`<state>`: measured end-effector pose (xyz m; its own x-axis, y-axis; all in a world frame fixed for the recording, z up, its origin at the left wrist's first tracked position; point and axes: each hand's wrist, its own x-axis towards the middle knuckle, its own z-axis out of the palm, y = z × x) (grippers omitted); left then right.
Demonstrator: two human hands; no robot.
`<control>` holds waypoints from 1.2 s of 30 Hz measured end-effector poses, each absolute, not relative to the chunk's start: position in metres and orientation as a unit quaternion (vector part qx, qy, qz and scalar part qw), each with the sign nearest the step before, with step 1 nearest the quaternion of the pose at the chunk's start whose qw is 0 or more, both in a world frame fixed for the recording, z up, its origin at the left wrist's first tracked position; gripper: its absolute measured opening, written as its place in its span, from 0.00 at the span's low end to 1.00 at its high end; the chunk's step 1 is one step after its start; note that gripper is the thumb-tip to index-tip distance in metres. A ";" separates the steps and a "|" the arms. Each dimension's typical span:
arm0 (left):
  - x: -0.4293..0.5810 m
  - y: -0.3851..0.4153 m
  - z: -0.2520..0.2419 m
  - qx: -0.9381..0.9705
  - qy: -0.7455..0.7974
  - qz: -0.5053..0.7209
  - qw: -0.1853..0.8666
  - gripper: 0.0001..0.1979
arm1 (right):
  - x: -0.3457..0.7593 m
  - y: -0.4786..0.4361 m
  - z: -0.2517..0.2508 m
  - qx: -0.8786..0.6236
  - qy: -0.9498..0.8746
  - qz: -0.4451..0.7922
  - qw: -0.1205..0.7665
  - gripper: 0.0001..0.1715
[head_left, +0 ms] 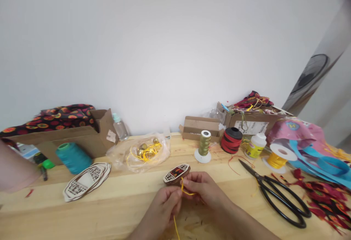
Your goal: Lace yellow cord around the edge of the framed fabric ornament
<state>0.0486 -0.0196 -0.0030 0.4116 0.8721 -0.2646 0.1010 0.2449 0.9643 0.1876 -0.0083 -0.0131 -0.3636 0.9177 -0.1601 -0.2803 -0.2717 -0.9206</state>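
A small octagonal wooden piece point(176, 174) with a dark printed centre stands tilted just beyond my hands. Yellow cord point(188, 193) loops between my fingers at its lower right edge, and one end hangs down toward the front. My left hand point(166, 205) pinches the cord with thumb and forefinger. My right hand point(201, 188) is closed on the cord too, its fingertips close by the piece's right edge. The contact between fingertips and piece is partly hidden.
Flat wooden cutouts point(85, 181) and a teal thread cone point(73, 157) lie left. Behind are a plastic bag point(144, 154) with yellow cord and an olive spool point(204, 146). Right are black scissors point(276, 194), a glue bottle point(255, 146), a yellow spool point(278, 157) and fabric scraps point(326, 199).
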 end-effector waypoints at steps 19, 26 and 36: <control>0.050 -0.011 -0.011 0.506 0.481 0.293 0.653 0.18 | 0.178 -0.011 -0.012 -0.380 -0.358 0.679 0.516 0.16; 0.049 -0.014 -0.005 0.474 0.482 0.302 0.672 0.18 | 0.178 -0.011 -0.010 -0.402 -0.350 0.673 0.512 0.16; 0.051 -0.013 -0.001 0.449 0.512 0.342 0.647 0.17 | 0.180 -0.011 -0.007 -0.409 -0.327 0.685 0.506 0.17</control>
<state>0.0509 -0.0133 -0.0010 0.2410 0.9030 -0.3558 0.0182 0.3623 0.9319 0.1803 -0.0109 -0.0070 -0.1525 0.9614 -0.2291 -0.4256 -0.2731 -0.8627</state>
